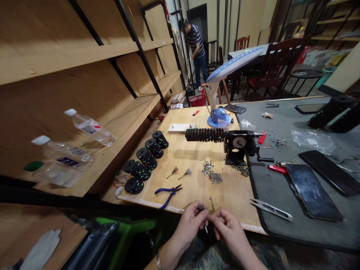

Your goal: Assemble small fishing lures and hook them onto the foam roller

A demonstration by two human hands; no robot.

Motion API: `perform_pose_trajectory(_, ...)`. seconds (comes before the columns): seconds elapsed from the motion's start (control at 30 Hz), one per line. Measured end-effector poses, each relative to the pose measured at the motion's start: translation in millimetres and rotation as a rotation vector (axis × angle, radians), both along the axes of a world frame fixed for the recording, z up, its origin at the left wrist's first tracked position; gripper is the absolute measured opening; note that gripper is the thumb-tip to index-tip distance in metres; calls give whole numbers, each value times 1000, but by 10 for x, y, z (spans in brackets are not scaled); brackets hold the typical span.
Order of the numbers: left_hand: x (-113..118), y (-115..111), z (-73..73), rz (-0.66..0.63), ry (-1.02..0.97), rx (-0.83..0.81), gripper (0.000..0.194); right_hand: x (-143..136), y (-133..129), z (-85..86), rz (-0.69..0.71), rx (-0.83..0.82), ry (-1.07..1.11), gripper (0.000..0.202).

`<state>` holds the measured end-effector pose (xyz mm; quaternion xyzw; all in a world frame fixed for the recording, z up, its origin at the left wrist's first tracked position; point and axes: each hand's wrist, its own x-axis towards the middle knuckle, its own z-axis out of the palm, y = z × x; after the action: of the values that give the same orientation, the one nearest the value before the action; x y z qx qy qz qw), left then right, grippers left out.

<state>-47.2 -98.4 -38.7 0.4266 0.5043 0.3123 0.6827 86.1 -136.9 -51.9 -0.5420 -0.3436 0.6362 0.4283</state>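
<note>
My left hand [193,218] is closed in a pinch at the table's front edge. Between its fingers is a small thin piece with a dark grey end [201,206] and a pale stick-like end [206,229]. Close beside it, my right hand [226,226] has its fingertips pressed together, nearly touching the left ones. Whatever they pinch is too small to make out. Just beyond the fingers lie a few tiny metal pieces [212,203]. Blue-handled pliers [168,193] rest to the left, with two small fan-shaped bundles [185,173] behind them.
Colourful beads [208,168] and small metal parts [216,177] lie mid-table. Behind stands a hand-cranked winder [236,146] carrying black foam spools [204,135]. More spools [146,155] line the left. Thread snips [271,209] and a phone [313,191] lie on the grey mat. A lamp [218,114] stands behind; a person [196,43] is farther back.
</note>
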Motion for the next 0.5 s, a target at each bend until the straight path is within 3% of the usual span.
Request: perform_pose_trajectory(0.5,-75,28,13,-10,-90,-95,32,-28,6,-76,68,18,-22,49)
